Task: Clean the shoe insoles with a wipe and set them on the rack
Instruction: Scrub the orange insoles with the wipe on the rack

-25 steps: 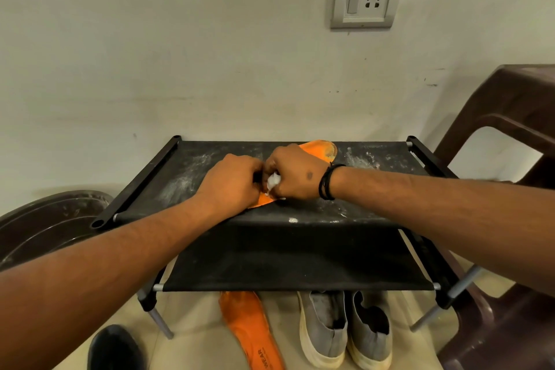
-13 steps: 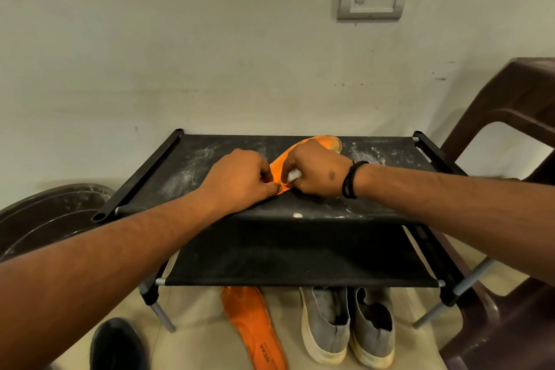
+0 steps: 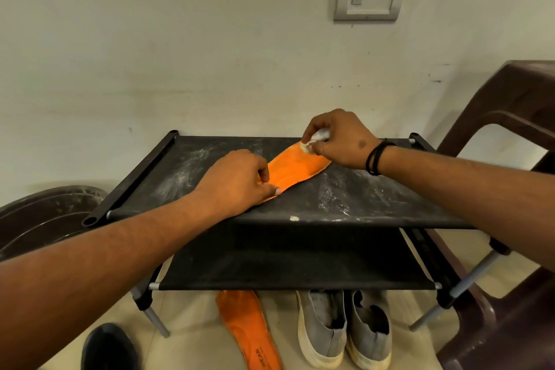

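Insoles come first: one orange insole lies flat and slantwise on the dusty black top shelf of the rack, its far end toward the wall, its near end under my left hand. The second orange insole lies on the floor under the rack, just beside a pair of grey shoes.

From my remote seat I read the hands this way. My left one presses down on the near end of the insole, knuckles curled, thumb and fingertips pinning it against the fabric. My right hand pinches a small crumpled white wipe and has it on the far end of the insole.

Judging by looks, the insole is thin foam, light and floppy. It would slide or buckle under a rubbing stroke unless one end is held, and the shelf is stretched cloth that may give under pressure. I would keep the pin at the near end and stroke away from it, so the foam is pulled taut and not bunched. To lift it, I would take it by an edge near the middle, since a hold at one tip would let it droop.

A brown plastic chair stands to the right, and a dark tub to the left.
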Demonstrator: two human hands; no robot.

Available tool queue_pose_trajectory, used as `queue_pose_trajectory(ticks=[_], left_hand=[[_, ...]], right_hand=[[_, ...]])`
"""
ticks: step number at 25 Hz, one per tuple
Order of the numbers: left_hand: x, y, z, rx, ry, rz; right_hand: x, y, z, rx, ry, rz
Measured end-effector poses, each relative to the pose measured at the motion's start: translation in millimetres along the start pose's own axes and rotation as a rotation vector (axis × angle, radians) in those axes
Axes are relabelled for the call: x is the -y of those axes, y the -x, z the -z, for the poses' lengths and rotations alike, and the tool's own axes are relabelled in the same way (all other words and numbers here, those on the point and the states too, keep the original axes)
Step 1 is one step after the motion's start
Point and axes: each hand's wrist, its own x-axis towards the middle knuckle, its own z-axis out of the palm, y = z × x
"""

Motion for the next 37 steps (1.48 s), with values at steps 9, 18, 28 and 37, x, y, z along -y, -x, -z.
queue_pose_trajectory(ticks=[9,18,28,37], left_hand=[[-9,-40,26,0.169,0.727,0.415],[-18,24,21,0.106,0.156,-0.036],[-24,29,0,0.223,0.136,-0.213],[-25,38,3,0.229,0.148,-0.160]], right_hand=[[-8,9,-18,0.067,-0.411,-0.163],[-21,25,14,0.124,-0.124,-0.087],[6,31,-20,0.255,0.215,0.136],[-7,33,-21,0.280,0.409,0.183]])
